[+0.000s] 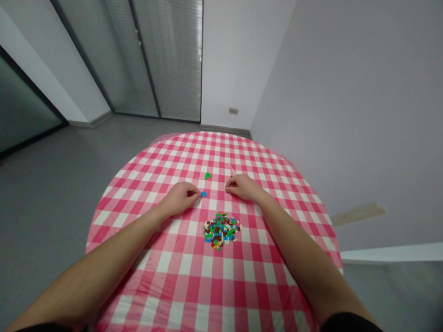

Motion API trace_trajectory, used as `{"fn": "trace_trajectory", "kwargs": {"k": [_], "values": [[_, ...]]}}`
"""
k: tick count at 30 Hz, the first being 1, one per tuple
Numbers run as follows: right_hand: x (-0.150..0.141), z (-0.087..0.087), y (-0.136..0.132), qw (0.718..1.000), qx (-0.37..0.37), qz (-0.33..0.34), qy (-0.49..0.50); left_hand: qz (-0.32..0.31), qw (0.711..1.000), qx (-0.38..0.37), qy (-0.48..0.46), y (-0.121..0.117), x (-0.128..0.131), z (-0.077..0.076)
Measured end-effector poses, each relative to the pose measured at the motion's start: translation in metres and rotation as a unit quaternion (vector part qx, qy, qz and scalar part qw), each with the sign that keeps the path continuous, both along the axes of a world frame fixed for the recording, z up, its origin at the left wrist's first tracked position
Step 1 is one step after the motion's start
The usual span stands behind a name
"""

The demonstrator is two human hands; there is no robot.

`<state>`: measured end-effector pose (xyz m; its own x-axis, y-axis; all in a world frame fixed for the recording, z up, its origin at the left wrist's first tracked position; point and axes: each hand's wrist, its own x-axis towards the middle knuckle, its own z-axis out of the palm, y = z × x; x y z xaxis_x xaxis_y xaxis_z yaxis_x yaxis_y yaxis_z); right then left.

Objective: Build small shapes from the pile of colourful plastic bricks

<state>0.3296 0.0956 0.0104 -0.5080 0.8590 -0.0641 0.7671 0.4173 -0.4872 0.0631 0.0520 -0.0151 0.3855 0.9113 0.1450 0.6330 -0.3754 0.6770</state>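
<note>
My left hand (180, 197) rests on the round table, fingers curled, its fingertips touching a small blue piece (204, 194). My right hand (241, 186) lies a little to the right, fingers pinched together on something thin that I cannot make out. A small green piece (207, 175) sits just beyond the blue one. A heap of several tiny coloured pieces (221, 229) lies nearer to me, between my forearms.
The table wears a red and white checked cloth (194, 286) and its rim (104, 193) curves round on all sides. Grey floor surrounds it. A grey wall stands close on the right, and glass doors with blinds (162, 60) are far behind.
</note>
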Motion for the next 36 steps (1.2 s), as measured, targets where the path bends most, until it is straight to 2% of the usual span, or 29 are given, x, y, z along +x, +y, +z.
{"fn": "trace_trajectory", "kwargs": {"k": [3, 6, 14, 27, 32, 36], "values": [[-0.015, -0.011, -0.001, 0.998, 0.058, -0.028, 0.007, 0.004, 1.0, 0.002, 0.001, 0.0, 0.0, 0.0], [-0.025, -0.018, -0.001, 0.996, 0.078, -0.045, 0.002, 0.004, 1.0, 0.002, 0.001, 0.0, 0.0, 0.0], [-0.023, -0.021, 0.006, 0.995, 0.034, -0.081, 0.055, 0.006, 1.0, 0.005, 0.008, 0.0, 0.001, -0.002], [-0.017, -0.018, 0.009, 0.993, -0.024, -0.055, 0.1, -0.001, 1.0, 0.007, 0.015, -0.001, 0.001, -0.001], [-0.008, -0.025, 0.011, 0.991, -0.012, -0.052, 0.126, -0.005, 1.0, 0.004, 0.006, 0.001, 0.0, -0.002], [-0.007, -0.031, 0.01, 0.991, 0.034, -0.062, 0.118, -0.004, 1.0, 0.003, 0.001, 0.001, 0.0, -0.002]]}}
